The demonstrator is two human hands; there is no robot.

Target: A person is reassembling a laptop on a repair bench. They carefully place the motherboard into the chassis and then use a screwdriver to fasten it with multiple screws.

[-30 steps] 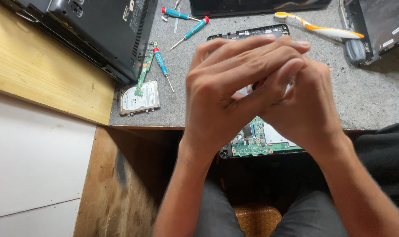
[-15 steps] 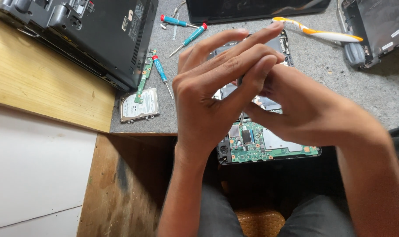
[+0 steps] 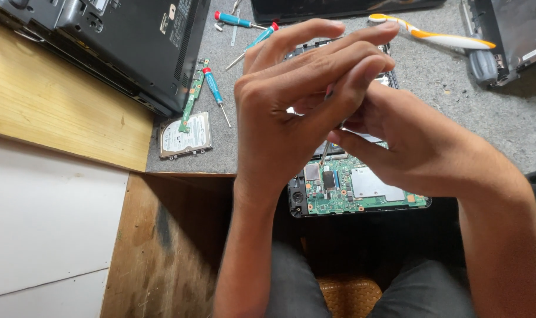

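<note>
While both forearms come up from the bottom edge of the view, the two hands meet above the front edge of the grey worktop [image 3: 433, 76]. The left hand [image 3: 291, 112] is raised with its back to the camera, and its fingers are stretched out to the right, close together and slightly bent. The right hand [image 3: 409, 141] lies behind and under it, with the wrist low and the fingers pointing left into the left palm. The grip of both hands is closed around a thin screwdriver [image 3: 325, 152]: only the metal shaft shows below the fingers, and a small red piece of the handle shows between them. Which fingers press on the handle I cannot tell, because the left hand covers it. The shaft points down and its tip is at, or just above, the green circuit board [image 3: 362, 197] of an opened device, which lies at the near edge of the worktop, partly under the hands.

To the left a silver hard drive [image 3: 185, 135] lies flat, with a narrow green strip board [image 3: 190, 97] and a small blue screwdriver with red cap [image 3: 214, 88] just beside it. Two more blue screwdrivers [image 3: 235, 20] lie further back. A black laptop turned upside down [image 3: 132, 41] rests partly on a wooden board [image 3: 56, 112]. A white and orange toothbrush [image 3: 433, 36] lies at the far right, near another dark device [image 3: 509, 35].
</note>
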